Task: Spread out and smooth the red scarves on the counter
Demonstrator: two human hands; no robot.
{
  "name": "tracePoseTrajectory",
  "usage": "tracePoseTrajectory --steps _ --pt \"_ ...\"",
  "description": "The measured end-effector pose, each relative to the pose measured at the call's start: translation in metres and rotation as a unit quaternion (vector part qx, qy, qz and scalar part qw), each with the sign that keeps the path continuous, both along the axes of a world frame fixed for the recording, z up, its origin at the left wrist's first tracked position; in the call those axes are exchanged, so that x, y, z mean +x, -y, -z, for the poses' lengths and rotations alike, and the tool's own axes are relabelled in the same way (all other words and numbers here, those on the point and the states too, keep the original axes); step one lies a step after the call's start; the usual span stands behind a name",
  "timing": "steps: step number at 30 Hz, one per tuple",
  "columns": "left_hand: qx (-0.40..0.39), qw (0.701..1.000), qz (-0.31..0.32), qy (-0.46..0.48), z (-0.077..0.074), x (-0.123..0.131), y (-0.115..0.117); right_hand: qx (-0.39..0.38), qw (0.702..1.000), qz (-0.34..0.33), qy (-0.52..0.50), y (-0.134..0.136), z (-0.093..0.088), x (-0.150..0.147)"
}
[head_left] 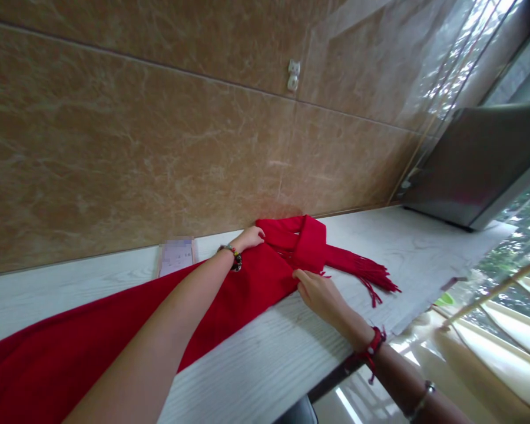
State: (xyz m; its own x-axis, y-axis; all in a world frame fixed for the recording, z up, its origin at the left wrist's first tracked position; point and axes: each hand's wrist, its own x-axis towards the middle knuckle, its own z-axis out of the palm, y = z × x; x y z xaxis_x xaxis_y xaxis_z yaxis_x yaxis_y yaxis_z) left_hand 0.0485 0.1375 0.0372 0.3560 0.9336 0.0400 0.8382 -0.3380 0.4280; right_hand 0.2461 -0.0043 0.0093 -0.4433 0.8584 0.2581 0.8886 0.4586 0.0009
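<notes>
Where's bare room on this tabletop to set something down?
The tabletop is bare at right, between the fringe of the red scarf and the grey appliance, and on the scarf's near side, left of the right hand. Crowded: mid-table, where it and the left hand hold the scarf, and by the wall, near a flat pale item.

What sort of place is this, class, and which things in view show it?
Perhaps a household room or enclosed balcony: there is a marbled tile wall, a white wood-grain tabletop, and leafy greenery outside.
</notes>
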Motion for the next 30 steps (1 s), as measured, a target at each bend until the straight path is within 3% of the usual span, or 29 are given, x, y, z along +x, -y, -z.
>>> tracePoseTrajectory --steps 4,7,13,16,19,22,26,30 --pt "0.085 0.996 0.002 -0.015 -0.011 -0.009 0.015 0.013 0.999 -0.024 -0.032 0.001 0.0 0.001" --pt "0.131 0.991 0.014 -0.025 -0.022 -0.025 0.045 0.04 0.997 -0.044 -0.049 0.005 -0.006 0.004" --pt "0.159 0.98 0.058 -0.102 -0.021 -0.079 0.155 0.073 0.977 -0.158 -0.125 0.017 -0.035 -0.005" --pt "0.13 0.976 0.051 -0.166 -0.015 -0.107 0.207 0.063 0.963 -0.22 -0.142 0.018 -0.043 -0.029" --pt "0.1 0.975 0.031 -0.194 -0.01 -0.132 0.24 0.048 0.954 -0.282 -0.092 0.016 -0.043 -0.067" --pt "0.081 0.977 0.03 -0.197 -0.006 -0.154 0.257 0.03 0.946 -0.322 -0.032 0.011 -0.037 -0.105" --pt "0.094 0.978 0.033 -0.181 0.001 -0.178 0.267 0.005 0.945 -0.326 0.011 0.004 -0.032 -0.137" --pt "0.156 0.973 -0.044 -0.166 0.003 -0.217 0.267 -0.014 0.938 -0.345 -0.01 0.008 -0.041 -0.156"
